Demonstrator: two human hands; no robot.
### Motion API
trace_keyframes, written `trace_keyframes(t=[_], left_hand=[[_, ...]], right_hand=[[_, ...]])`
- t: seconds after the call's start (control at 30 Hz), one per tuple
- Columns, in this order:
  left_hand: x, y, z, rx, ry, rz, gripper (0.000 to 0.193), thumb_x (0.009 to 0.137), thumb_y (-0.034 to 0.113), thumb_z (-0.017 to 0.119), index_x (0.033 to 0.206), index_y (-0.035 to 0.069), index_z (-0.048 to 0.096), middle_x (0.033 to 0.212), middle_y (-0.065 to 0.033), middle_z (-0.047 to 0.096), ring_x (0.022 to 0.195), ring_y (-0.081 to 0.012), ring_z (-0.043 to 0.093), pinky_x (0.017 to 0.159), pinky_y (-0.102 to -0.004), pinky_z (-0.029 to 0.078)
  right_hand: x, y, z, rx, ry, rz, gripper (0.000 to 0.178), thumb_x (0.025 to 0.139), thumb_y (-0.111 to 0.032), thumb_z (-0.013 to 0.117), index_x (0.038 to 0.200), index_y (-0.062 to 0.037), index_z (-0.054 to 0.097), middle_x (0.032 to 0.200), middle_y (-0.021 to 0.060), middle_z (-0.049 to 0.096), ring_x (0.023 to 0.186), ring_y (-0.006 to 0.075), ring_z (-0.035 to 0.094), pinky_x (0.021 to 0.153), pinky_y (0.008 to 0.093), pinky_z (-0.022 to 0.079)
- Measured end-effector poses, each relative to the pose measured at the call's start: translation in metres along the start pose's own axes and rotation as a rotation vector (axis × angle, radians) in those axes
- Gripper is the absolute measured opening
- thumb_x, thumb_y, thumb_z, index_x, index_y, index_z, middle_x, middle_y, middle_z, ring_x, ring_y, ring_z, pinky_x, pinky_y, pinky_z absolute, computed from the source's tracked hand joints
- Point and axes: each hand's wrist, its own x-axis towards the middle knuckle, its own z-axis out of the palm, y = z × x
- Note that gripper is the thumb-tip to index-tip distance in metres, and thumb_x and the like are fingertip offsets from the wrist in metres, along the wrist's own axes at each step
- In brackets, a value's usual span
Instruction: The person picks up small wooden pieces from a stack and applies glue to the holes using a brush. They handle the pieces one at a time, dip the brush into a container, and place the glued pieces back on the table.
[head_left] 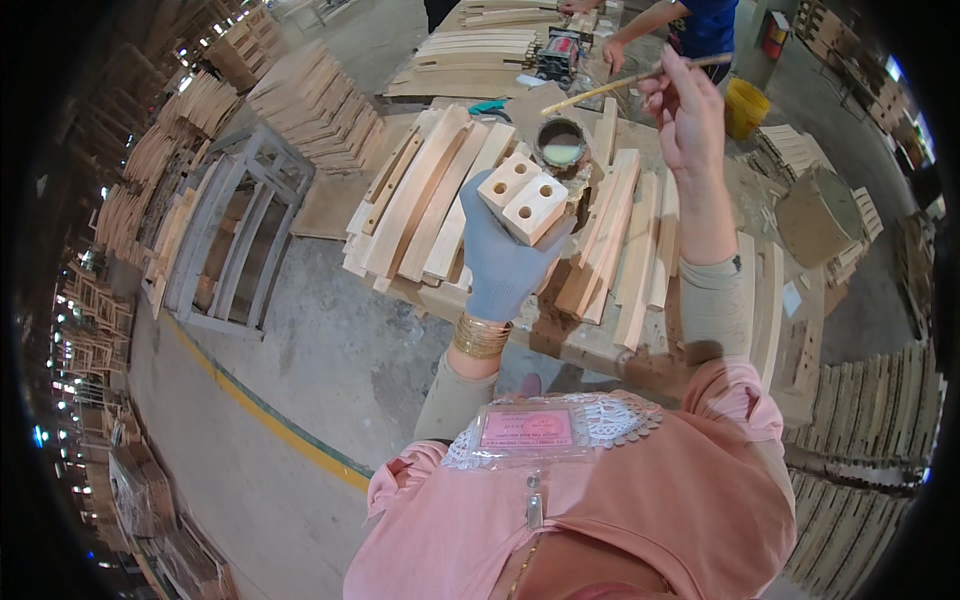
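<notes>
My left hand (505, 270), in a grey glove, grips two pale wooden pieces (537, 208) side by side. Their end faces point up, and each has two round drilled holes. My bare right hand (688, 115) is raised above the right side of the table, fingers pinched on a thin wooden stick (600, 91). The stick slants down to the left, its lower tip near a round pot (561, 143) with a whitish liquid inside. The pot stands just beyond the wooden pieces.
Curved wooden slats (420, 195) lie left of my left hand, with more slats (635, 240) to the right. A yellow bucket (744, 108) and a round drum (818, 215) stand at the right. Across the table, a person in a blue shirt (705, 28) works near a small machine (558, 55).
</notes>
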Motion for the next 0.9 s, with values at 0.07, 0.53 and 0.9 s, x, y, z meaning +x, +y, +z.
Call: trace_keyframes(t=[0.07,0.53,0.9], left_hand=[[0.001,-0.001,0.001,0.014,-0.019,-0.022,0.077,0.06,0.012,0.082,0.117,0.004,0.032,0.111,-0.0115,0.048,0.1,-0.019,0.054,0.083,-0.0311,0.048],[0.002,-0.006,0.005,-0.004,0.004,-0.014,0.078,0.06,0.016,0.083,0.119,0.003,0.034,0.109,-0.016,0.052,0.1,-0.0254,0.056,0.083,-0.0345,0.048],[0.0,-0.007,0.005,-0.001,-0.009,-0.013,0.077,0.061,0.018,0.082,0.118,0.003,0.034,0.108,-0.0162,0.052,0.099,-0.026,0.056,0.083,-0.0346,0.047]], right_hand=[[-0.008,-0.027,0.025,-0.085,-0.144,-0.129,0.021,0.085,-0.022,0.064,0.078,-0.002,0.061,0.068,0.0054,0.063,0.054,0.0072,0.054,0.049,0.0202,0.043],[-0.032,-0.081,0.087,-0.66,-0.335,-0.203,0.021,0.083,-0.012,0.066,0.069,0.0024,0.063,0.058,0.0016,0.06,0.049,0.0025,0.051,0.041,0.0161,0.036],[-0.034,-0.071,0.09,-0.621,-0.495,-0.292,0.017,0.082,-0.011,0.066,0.075,0.0043,0.065,0.06,0.0016,0.061,0.054,0.0032,0.053,0.046,0.0181,0.04]])
